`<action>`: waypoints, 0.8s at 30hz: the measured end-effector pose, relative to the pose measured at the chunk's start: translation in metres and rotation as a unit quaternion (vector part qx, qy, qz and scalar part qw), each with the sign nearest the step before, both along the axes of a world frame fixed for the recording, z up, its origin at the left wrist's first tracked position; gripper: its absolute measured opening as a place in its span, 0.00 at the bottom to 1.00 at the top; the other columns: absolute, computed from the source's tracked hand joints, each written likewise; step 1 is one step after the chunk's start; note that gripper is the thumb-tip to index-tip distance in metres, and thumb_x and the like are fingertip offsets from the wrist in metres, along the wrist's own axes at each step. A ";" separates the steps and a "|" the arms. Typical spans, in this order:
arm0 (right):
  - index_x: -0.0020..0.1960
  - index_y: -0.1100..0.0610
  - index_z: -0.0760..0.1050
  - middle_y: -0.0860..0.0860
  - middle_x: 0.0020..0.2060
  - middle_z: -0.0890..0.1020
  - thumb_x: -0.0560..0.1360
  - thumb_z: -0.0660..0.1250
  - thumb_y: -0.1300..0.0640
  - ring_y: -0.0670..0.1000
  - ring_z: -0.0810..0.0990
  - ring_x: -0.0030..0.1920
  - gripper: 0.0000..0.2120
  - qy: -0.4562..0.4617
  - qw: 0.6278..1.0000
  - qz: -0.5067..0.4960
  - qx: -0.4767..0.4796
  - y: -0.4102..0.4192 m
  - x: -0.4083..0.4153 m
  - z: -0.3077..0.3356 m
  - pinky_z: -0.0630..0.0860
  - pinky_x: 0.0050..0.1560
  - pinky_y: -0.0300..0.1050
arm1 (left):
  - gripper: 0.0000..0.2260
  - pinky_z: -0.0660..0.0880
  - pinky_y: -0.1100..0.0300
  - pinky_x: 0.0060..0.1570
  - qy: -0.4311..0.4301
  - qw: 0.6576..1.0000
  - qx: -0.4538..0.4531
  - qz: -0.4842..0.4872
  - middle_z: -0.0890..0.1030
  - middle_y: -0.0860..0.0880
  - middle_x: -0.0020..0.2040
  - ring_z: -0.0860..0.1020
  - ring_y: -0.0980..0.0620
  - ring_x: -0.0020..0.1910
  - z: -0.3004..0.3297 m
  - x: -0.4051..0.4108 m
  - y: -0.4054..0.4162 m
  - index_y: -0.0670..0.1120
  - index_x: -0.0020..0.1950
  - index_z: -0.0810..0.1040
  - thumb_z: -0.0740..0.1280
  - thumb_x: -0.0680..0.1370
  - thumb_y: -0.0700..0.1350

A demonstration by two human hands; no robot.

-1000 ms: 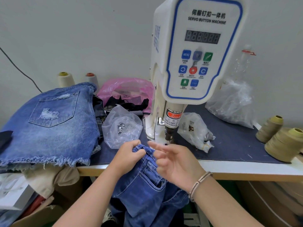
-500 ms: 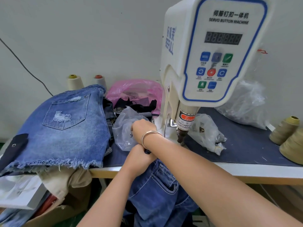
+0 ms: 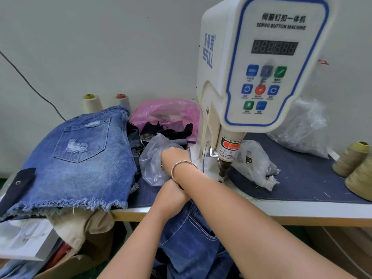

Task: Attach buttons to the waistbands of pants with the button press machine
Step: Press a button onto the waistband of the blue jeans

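The white button press machine [image 3: 259, 63] stands at the table's middle, its dark punch [image 3: 224, 168] hanging just above the base. My right hand [image 3: 174, 156], a bangle on its wrist, reaches across to the left into a clear plastic bag of buttons [image 3: 151, 158]; its fingers are hidden inside the bag. My left hand [image 3: 171, 193] sits at the table's front edge under my right forearm, holding the waistband of dark blue jeans [image 3: 191, 234] that hang down below the table. What my right fingers hold is hidden.
A stack of light denim shorts [image 3: 80, 158] lies on the left. A pink bag [image 3: 167, 111] sits behind, another clear bag [image 3: 255, 162] right of the punch, a large one [image 3: 302, 129] at back right. Thread cones [image 3: 351, 158] stand at the right edge, two more [image 3: 91, 102] by the wall.
My right hand left the jeans and crossed over my left wrist into the clear button bag. My left hand kept its hold on the waistband. The view shifted left.
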State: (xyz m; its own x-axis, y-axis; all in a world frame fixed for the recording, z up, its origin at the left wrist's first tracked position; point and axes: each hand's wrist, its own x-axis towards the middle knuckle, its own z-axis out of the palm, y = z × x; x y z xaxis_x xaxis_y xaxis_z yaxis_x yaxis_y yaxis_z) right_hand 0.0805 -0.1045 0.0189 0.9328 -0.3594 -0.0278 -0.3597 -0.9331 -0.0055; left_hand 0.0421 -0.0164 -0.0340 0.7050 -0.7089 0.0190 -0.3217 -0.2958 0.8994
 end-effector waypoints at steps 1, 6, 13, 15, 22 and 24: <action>0.62 0.60 0.75 0.56 0.59 0.78 0.77 0.61 0.64 0.58 0.77 0.58 0.14 -0.005 1.000 0.003 -0.002 0.000 -0.001 0.001 0.75 0.50 0.49 | 0.15 0.75 0.47 0.43 -0.003 1.000 0.004 0.001 0.83 0.43 0.41 0.73 0.51 0.38 0.000 0.000 0.000 0.42 0.44 0.79 0.62 0.65 0.49; 0.58 0.59 0.75 0.55 0.55 0.79 0.77 0.60 0.61 0.57 0.78 0.53 0.11 -0.041 0.999 0.010 0.024 0.000 -0.006 0.003 0.69 0.44 0.46 | 0.12 0.66 0.54 0.35 0.009 1.000 0.002 -0.001 0.76 0.50 0.29 0.68 0.52 0.32 0.000 -0.001 0.001 0.42 0.35 0.75 0.63 0.63 0.50; 0.45 0.56 0.73 0.46 0.28 0.72 0.72 0.64 0.55 0.51 0.73 0.33 0.05 -0.296 0.925 -0.024 0.237 0.009 -0.065 0.001 0.65 0.35 0.42 | 0.12 0.70 0.53 0.36 -0.009 0.998 -0.024 -0.058 0.79 0.51 0.30 0.72 0.52 0.32 0.000 -0.002 0.006 0.47 0.36 0.77 0.67 0.62 0.55; 0.40 0.54 0.71 0.44 0.25 0.69 0.71 0.66 0.56 0.46 0.69 0.30 0.04 -0.356 0.900 -0.003 0.252 0.013 -0.097 -0.001 0.65 0.33 0.40 | 0.05 0.71 0.54 0.35 -0.027 0.996 -0.032 -0.073 0.79 0.54 0.31 0.72 0.58 0.33 0.001 -0.001 0.005 0.51 0.36 0.76 0.66 0.65 0.51; 0.35 0.49 0.70 0.47 0.26 0.74 0.71 0.61 0.51 0.44 0.71 0.28 0.07 -0.423 0.866 0.023 0.267 -0.003 -0.187 -0.012 0.65 0.30 0.30 | 0.11 0.60 0.56 0.33 -0.063 0.996 -0.013 -0.054 0.65 0.56 0.26 0.62 0.56 0.29 -0.001 0.000 0.004 0.49 0.29 0.62 0.64 0.64 0.49; 0.35 0.46 0.71 0.43 0.28 0.76 0.72 0.63 0.56 0.41 0.73 0.29 0.08 -0.440 0.853 -0.001 0.280 -0.019 -0.195 -0.019 0.67 0.31 0.28 | 0.11 0.59 0.57 0.33 -0.059 0.996 -0.012 -0.062 0.64 0.56 0.25 0.61 0.57 0.28 0.000 -0.002 0.003 0.50 0.29 0.61 0.63 0.64 0.48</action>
